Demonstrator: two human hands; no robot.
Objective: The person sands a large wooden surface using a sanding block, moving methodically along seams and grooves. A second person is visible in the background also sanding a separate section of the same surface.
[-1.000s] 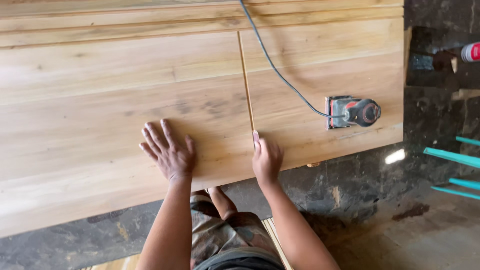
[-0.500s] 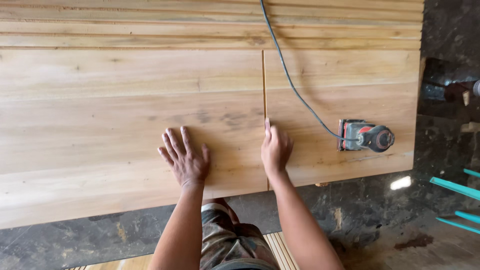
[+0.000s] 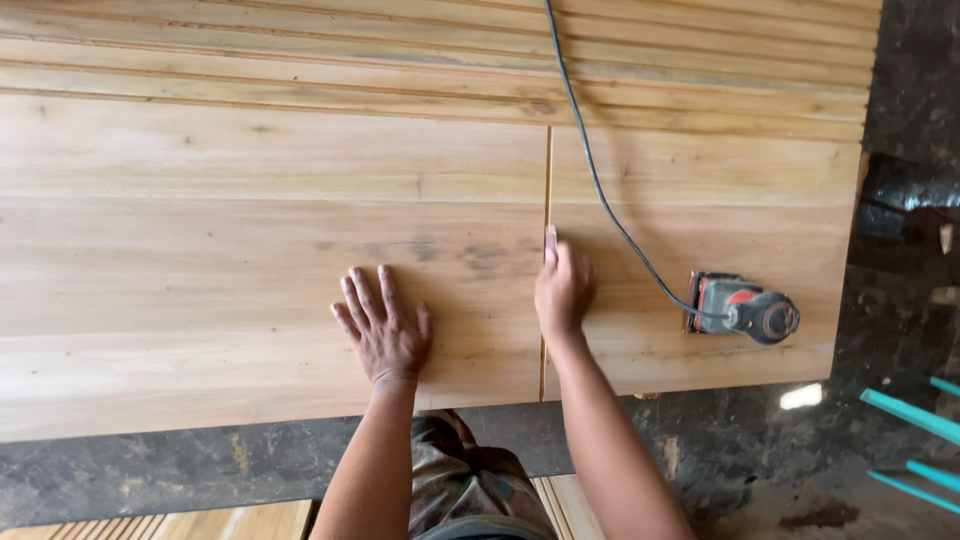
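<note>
Fingers of the right hand [image 3: 563, 290] are curled together, tips pressed down on a thin wood strip [image 3: 547, 180] that lies on the panel [image 3: 200, 250]. Whether they pinch the strip or merely press it cannot be told; the strip's near portion is hidden under the palm. Left hand [image 3: 385, 330] lies flat and spread on the panel, grasping nothing, at 9 o'clock from the right hand and apart from the strip.

Strip runs from 12 to 6 o'clock across the boards, emerging from the right fingertips toward 12 and reappearing below the wrist near the panel's front edge.

Judgement: the strip looks light, slender and springy, liable to snap or bow if lifted by one end. Best held at its long edges, between thumb and fingertips, near the middle. The panel appears heavy and stiff, a steady base.

Sander [image 3: 745, 308] rests on the panel at 3 o'clock from the right hand, well apart; its cord [image 3: 590, 170] trails toward 12, just beside the strip.
</note>
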